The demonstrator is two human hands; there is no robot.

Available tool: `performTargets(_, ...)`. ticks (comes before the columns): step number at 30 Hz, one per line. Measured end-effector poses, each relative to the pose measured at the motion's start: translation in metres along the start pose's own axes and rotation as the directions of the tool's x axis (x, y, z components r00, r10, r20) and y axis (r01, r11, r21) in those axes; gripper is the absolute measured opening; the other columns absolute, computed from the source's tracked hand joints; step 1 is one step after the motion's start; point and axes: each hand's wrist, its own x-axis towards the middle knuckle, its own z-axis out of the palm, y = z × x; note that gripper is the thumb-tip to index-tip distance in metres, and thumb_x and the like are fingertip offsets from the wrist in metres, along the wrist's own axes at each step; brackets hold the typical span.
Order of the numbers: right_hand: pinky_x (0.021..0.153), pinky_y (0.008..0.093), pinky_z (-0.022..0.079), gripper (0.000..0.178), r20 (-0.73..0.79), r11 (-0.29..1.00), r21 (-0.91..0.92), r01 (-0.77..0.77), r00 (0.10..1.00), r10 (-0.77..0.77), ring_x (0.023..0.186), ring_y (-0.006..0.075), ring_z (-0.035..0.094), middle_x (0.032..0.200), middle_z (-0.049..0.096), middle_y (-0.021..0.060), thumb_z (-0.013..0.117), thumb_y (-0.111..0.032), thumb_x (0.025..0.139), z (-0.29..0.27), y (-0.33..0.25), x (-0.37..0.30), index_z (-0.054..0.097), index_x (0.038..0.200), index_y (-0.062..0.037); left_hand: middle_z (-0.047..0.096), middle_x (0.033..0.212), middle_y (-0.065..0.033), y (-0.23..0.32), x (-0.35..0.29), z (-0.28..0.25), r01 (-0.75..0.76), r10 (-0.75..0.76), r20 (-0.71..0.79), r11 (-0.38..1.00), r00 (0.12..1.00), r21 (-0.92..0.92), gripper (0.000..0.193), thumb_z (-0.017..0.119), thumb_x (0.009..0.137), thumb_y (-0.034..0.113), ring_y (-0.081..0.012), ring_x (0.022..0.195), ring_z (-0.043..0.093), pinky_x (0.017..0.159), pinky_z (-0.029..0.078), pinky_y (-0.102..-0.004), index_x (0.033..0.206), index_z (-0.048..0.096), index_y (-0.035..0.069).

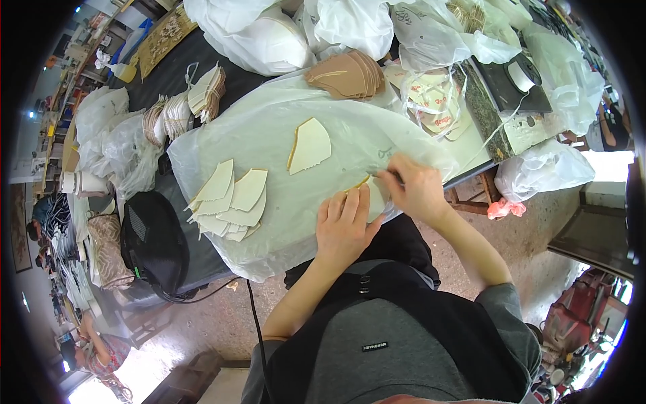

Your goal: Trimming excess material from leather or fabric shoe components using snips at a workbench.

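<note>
Left hand (344, 225) flat on cream piece (372, 192); cut-piece pile (232, 202) beside.

Bare plastic sheet (282, 145) lies open between cut pieces (232, 202) and hands.

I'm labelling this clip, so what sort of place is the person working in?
Probably a small workshop making shoe or leather parts: a fan of cream, wedge-shaped cut pieces on a clear plastic sheet, a stack of tan cut pieces, and bulging white plastic bags.
</note>
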Motion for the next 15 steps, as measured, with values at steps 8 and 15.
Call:
performTargets(8, 0.063, 0.0354, 0.051, 0.027, -0.001, 0.968, 0.228, 0.108, 0.994, -0.11, 0.068, 0.026, 0.066, 0.078, 0.06, 0.0099, 0.077, -0.014, 0.079, -0.02, -0.001, 0.0, 0.061, 0.097, -0.001, 0.068, 0.106, -0.0189, -0.055, 0.007, -0.068, 0.082, -0.113, -0.414, 0.992, 0.903, -0.093, 0.024, 0.057, 0.095, 0.01, -0.0358, 0.097, 0.065, 0.085, 0.052, -0.0438, 0.112, 0.066, -0.006)
performTargets(15, 0.066, 0.0343, 0.053, 0.02, 0.125, 0.977, 0.185, 0.106, 0.984, -0.131, 0.074, 0.0292, 0.067, 0.085, 0.064, 0.0107, 0.071, 0.003, 0.075, -0.017, 0.014, -0.002, 0.062, 0.091, -0.0028, 0.062, 0.126, -0.0152, -0.128, -0.029, -0.114, 0.181, -0.142, -0.115, 0.842, 0.983, 0.508, 0.03, 0.067, 0.09, 0.017, -0.035, 0.118, 0.058, 0.097, 0.048, -0.0449, 0.116, 0.066, 0.0)
